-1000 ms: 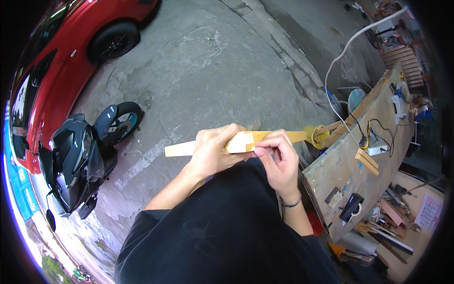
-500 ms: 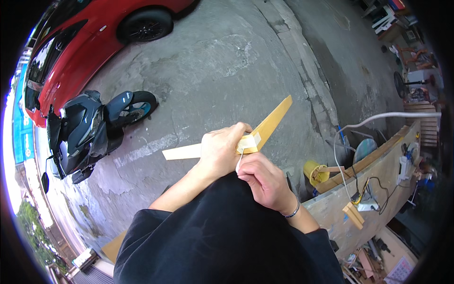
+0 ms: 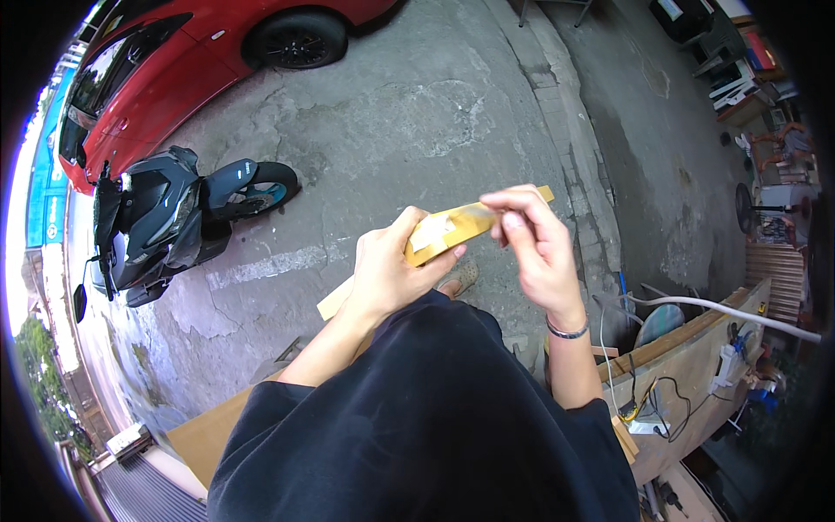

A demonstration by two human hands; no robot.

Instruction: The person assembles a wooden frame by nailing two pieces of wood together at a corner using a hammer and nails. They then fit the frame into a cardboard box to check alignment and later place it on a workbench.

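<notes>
Head view: your left hand (image 3: 387,274) is wrapped around a yellow wooden strip (image 3: 452,233), held up over the concrete ground (image 3: 417,113). Your right hand (image 3: 535,248) pinches thin clear tape (image 3: 477,211) just above the strip's upper face, thumb and forefinger pressed together. Far left stand a dark scooter (image 3: 170,217) and a red car (image 3: 183,61); a workbench (image 3: 696,374) lies near right.

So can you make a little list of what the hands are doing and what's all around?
Left hand: grips a thin wooden strip around its middle.
Right hand: fingertips pinch at the strip's upper face, near a pale patch.
Strip: tilted, far end higher.
Ground: cracked concrete.
Parked: dark scooter, red car.
Right side: wooden workbench with cables and a white hose.
</notes>
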